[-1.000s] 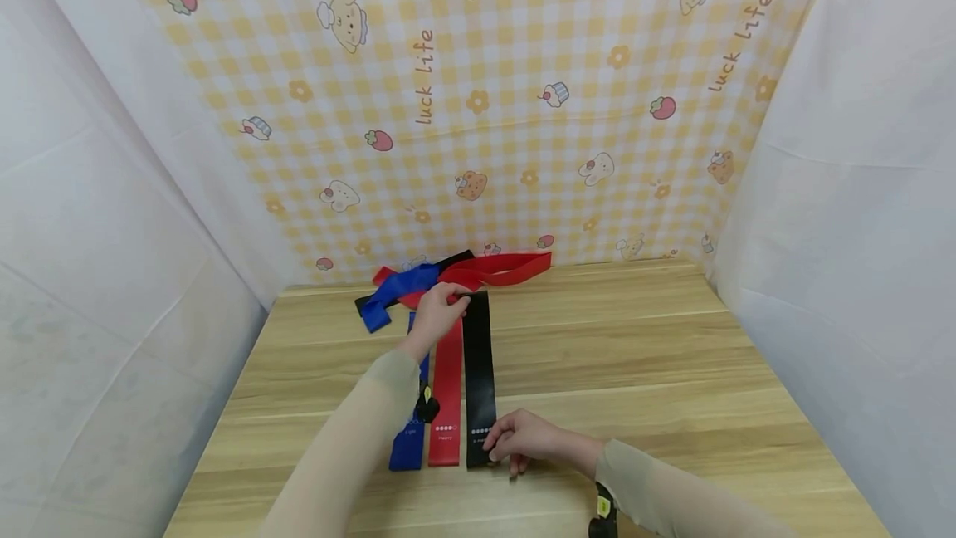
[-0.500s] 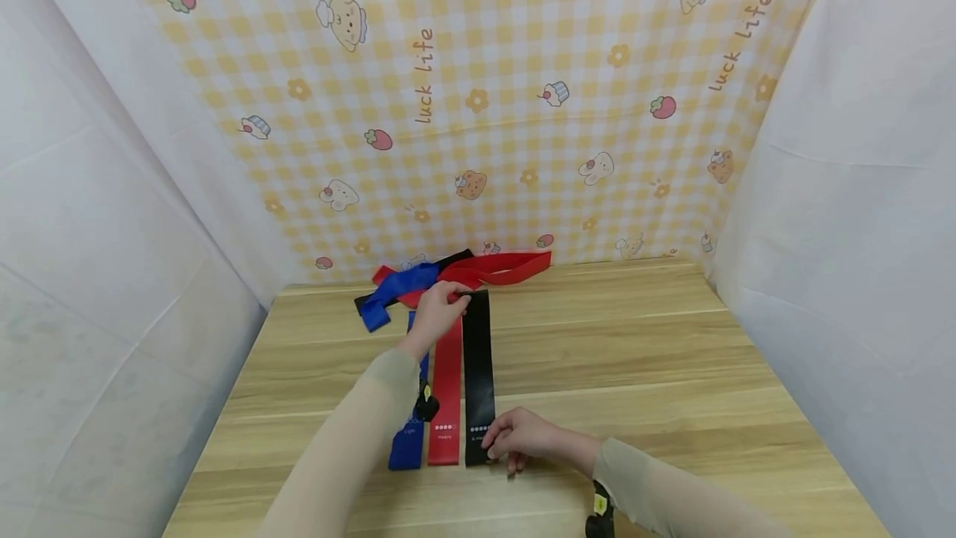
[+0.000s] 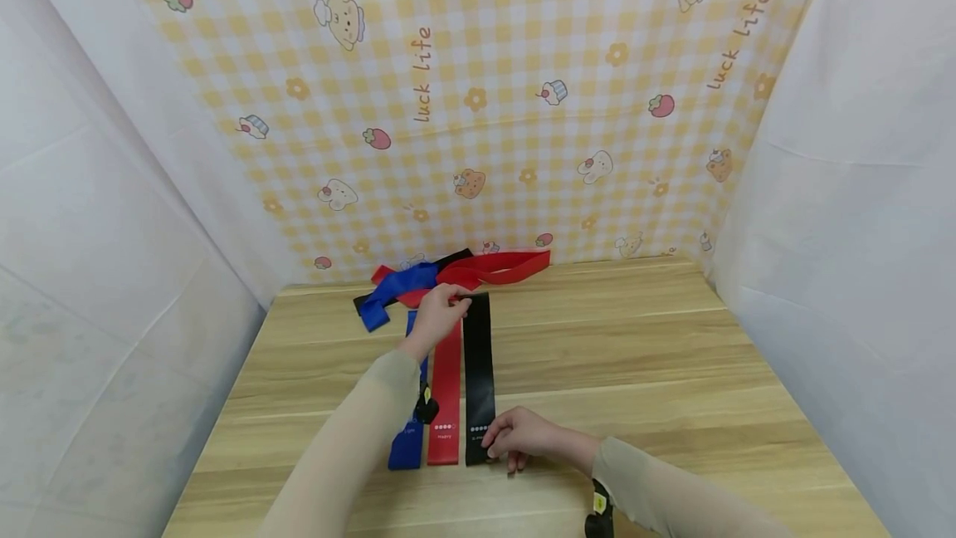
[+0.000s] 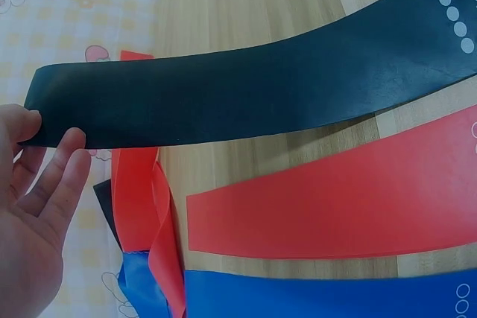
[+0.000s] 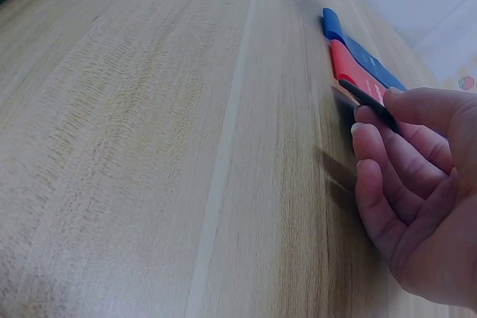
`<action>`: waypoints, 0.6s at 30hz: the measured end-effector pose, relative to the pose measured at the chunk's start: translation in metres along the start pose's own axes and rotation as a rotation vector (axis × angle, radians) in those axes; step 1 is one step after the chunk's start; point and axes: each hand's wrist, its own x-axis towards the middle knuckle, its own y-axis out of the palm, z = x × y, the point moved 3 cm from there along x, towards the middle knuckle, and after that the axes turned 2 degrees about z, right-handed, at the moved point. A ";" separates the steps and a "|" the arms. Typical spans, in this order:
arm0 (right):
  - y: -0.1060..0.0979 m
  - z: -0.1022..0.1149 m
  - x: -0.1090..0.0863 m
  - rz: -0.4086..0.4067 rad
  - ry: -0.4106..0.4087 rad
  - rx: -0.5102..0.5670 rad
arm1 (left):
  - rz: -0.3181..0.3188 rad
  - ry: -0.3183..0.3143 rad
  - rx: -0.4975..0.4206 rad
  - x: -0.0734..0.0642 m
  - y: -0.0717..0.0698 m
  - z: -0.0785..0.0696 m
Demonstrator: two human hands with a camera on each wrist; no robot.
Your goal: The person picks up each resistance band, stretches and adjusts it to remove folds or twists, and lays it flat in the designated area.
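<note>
A flat black resistance band (image 3: 479,364) runs lengthwise between my hands. My left hand (image 3: 439,315) pinches its far end between thumb and fingers, and in the left wrist view the band (image 4: 209,98) bows above the table. At the near end, beside the printed dots, my right hand (image 3: 523,437) pinches the edge; the right wrist view shows thumb and forefinger on that edge (image 5: 370,103). Left of it lie a red band (image 3: 446,380) marked with dots and a blue band (image 3: 407,448). My left forearm covers part of the blue one.
Behind my left hand, a loose heap of bands lies by the patterned backdrop (image 3: 478,106): a blue one (image 3: 403,282), a red one (image 3: 515,266) and a black one (image 3: 457,258). White cloth walls (image 3: 844,189) flank the wooden table (image 3: 635,355).
Both hands keep their grip on the black band. Its far end dips very slightly in the head view; the other bands stay where they were.
</note>
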 end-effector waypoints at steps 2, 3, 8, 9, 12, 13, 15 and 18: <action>0.000 0.001 0.000 -0.004 -0.001 -0.005 | 0.001 0.002 0.002 0.000 0.000 0.001; 0.001 0.001 0.000 -0.006 0.000 -0.007 | 0.003 0.002 0.002 0.000 0.000 0.001; 0.001 0.002 0.000 -0.016 0.001 -0.018 | 0.016 -0.009 -0.001 -0.001 0.003 0.003; 0.001 0.001 0.000 -0.016 0.001 -0.019 | 0.018 -0.013 0.004 -0.001 0.004 0.003; 0.000 0.001 0.001 -0.011 0.002 -0.019 | 0.024 -0.016 0.014 -0.003 0.008 0.006; 0.000 0.000 0.001 -0.008 0.003 -0.018 | 0.027 -0.019 0.015 -0.003 0.009 0.007; 0.000 0.000 0.002 -0.003 0.004 -0.016 | 0.034 -0.024 0.014 -0.005 0.011 0.008; 0.000 -0.001 0.002 0.004 0.005 -0.016 | 0.041 -0.039 0.002 -0.007 0.013 0.009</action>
